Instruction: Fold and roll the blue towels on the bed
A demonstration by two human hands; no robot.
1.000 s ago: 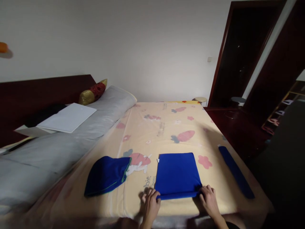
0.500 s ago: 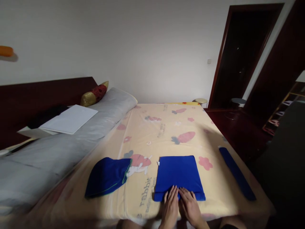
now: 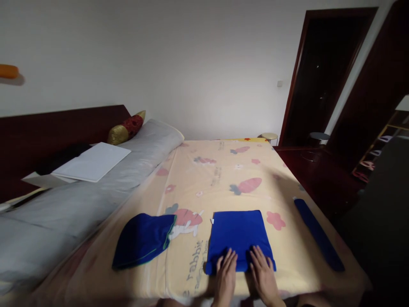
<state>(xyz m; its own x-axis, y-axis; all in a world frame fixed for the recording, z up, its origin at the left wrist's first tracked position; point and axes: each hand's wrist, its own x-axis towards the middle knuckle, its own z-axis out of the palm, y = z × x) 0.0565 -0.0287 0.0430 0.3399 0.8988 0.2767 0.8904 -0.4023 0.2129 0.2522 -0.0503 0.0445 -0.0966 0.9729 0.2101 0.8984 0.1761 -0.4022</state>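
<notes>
A folded bright blue cloth (image 3: 238,236) lies square on the yellow patterned bedsheet (image 3: 223,179) near the bed's front edge. My left hand (image 3: 225,278) rests flat on the cloth's near edge, fingers stretched out. My right hand (image 3: 264,277) lies flat beside it on the same edge, fingers spread. To the left sits a darker blue garment (image 3: 142,239) with green trim, loosely folded. A long dark blue strip of cloth (image 3: 318,234) lies along the bed's right edge.
A grey bolster pillow (image 3: 105,183) runs along the dark headboard (image 3: 47,136) at left, with a white flat board (image 3: 92,161) on it and a red-gold cushion (image 3: 126,127) behind. A dark doorway (image 3: 319,81) and wooden shelving stand at right.
My hands moved from the cloth's two near corners to its middle and now press flat on the near edge, slightly apart. The cloth stays in place.
</notes>
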